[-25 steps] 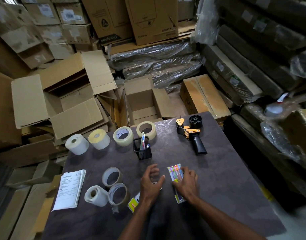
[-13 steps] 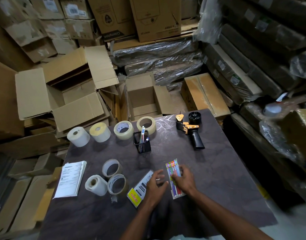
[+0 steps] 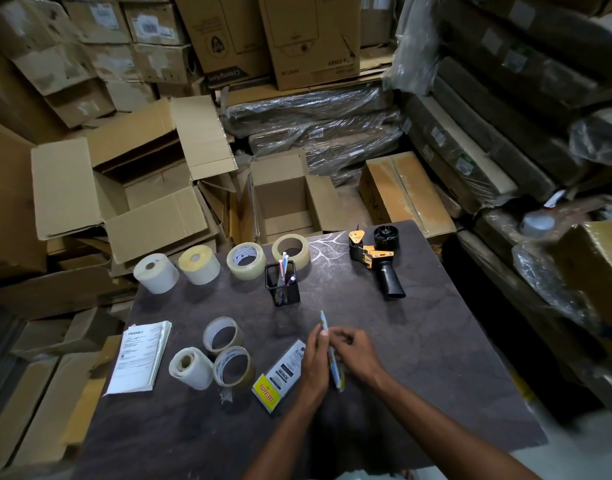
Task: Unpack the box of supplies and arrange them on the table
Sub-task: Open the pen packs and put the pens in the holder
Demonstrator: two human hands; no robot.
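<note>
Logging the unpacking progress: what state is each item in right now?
Pen pack: lifted on edge, held by both hands.
Left hand: grips pack.
Right hand: grips pack.
Pen cup: upright, holding pens.
Tape dispenser: lying down.
Small box: open.

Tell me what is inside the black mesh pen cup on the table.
The black mesh pen cup holds a few pens standing upright, their tops sticking out above the rim. An exact count is unclear, and the cup's bottom is hidden behind the dark mesh.

Bare table (image 3: 436,341) right of the pen holder (image 3: 282,285), below the tape dispenser (image 3: 377,259).
</note>
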